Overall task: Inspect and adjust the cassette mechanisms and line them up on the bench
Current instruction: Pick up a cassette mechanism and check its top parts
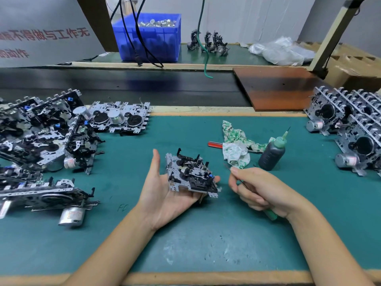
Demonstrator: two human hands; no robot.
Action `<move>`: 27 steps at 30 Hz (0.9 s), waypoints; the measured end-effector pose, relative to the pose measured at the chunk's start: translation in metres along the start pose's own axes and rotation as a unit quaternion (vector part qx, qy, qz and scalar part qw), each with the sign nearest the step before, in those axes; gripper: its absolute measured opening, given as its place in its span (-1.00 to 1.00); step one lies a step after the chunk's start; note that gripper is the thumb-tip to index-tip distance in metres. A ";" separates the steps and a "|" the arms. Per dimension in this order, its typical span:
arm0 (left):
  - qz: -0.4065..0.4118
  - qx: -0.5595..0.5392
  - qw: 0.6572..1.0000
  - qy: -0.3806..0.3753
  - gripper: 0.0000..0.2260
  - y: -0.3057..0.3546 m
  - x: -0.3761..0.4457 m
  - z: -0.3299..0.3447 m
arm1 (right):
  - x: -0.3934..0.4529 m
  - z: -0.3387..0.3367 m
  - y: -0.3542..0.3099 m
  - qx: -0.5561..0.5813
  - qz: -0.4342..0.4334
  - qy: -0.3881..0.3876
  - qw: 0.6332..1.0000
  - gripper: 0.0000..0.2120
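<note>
One small grey-and-black metal cassette mechanism (190, 175) lies loosely on the flat, uncurled left hand (165, 195) above the green-matted worktop (185, 244). The right hand (261, 190) pinches a thin green-handled tweezer tool (270, 213). A hard poke could tip the unclamped mechanism off the palm.

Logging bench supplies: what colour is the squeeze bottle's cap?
Green, on the dark bottle; head view.

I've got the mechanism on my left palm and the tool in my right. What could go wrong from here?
The cassette mechanism only rests on the open left hand, so a push from the tool might tip it onto the mat. The right hand is close to the upright oil bottle; a careless swing could knock it over.
</note>
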State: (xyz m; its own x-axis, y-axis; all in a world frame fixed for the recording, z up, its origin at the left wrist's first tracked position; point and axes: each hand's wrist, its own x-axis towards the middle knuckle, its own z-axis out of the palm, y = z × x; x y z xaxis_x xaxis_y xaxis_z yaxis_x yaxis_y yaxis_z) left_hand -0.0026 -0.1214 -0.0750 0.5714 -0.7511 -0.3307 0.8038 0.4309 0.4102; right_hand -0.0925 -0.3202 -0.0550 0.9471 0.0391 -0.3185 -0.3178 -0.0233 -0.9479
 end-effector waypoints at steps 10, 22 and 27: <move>-0.010 -0.018 0.999 -0.045 -0.13 0.000 -0.001 0.002 | -0.001 0.000 0.000 -0.012 -0.003 0.006 1.000 -0.56; -0.102 0.090 0.988 -0.068 -0.24 0.009 -0.006 -0.001 | 0.000 0.005 0.009 -0.530 -0.159 0.257 0.792 -0.83; -0.174 0.296 0.939 -0.025 -0.35 0.023 -0.007 0.008 | -0.008 0.003 0.011 -0.615 -0.237 0.146 0.738 -0.35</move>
State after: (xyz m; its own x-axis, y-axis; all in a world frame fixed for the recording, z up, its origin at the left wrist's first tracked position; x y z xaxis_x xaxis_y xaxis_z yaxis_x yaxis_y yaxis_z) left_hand 0.0107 -0.1100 -0.0562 0.2714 -0.8232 -0.4987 0.6987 -0.1878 0.6903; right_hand -0.1041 -0.3180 -0.0625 0.9651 0.1225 0.2315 0.1638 -0.9720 -0.1686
